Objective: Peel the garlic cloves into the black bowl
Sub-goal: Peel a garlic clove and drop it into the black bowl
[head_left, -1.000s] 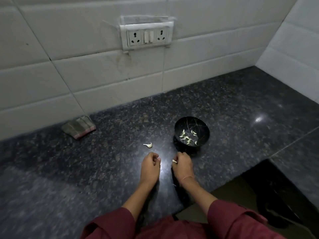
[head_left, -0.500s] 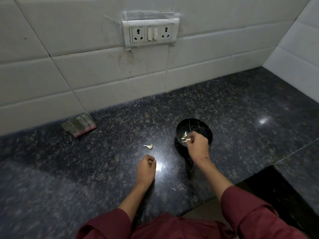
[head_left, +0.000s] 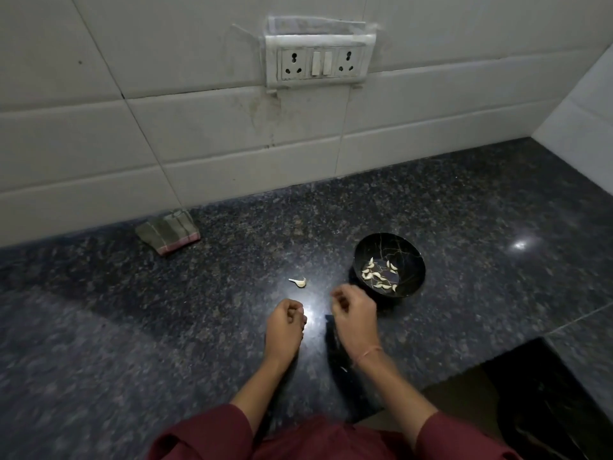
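The black bowl (head_left: 410, 250) stands on the dark granite counter (head_left: 132, 327) and holds several peeled garlic cloves (head_left: 376, 276). One unpeeled garlic clove (head_left: 299, 282) lies on the counter to the bowl's left. My right hand (head_left: 355, 315), blurred, hovers just left of and in front of the bowl with loosely curled fingers, and nothing shows in it. My left hand (head_left: 285, 323) rests on the counter in a fist, just in front of the loose clove. Whatever is inside the fist is hidden.
A folded striped cloth (head_left: 167, 232) lies against the tiled wall at the back left. A socket panel (head_left: 320, 63) sits on the wall above. A small scrap of peel (head_left: 343, 369) lies by my right wrist. The counter's edge steps back at lower right (head_left: 481, 366).
My right hand carried a peeled clove to the bowl, let it go there, and has come back toward my left hand. The left hand stayed in place, still curled.
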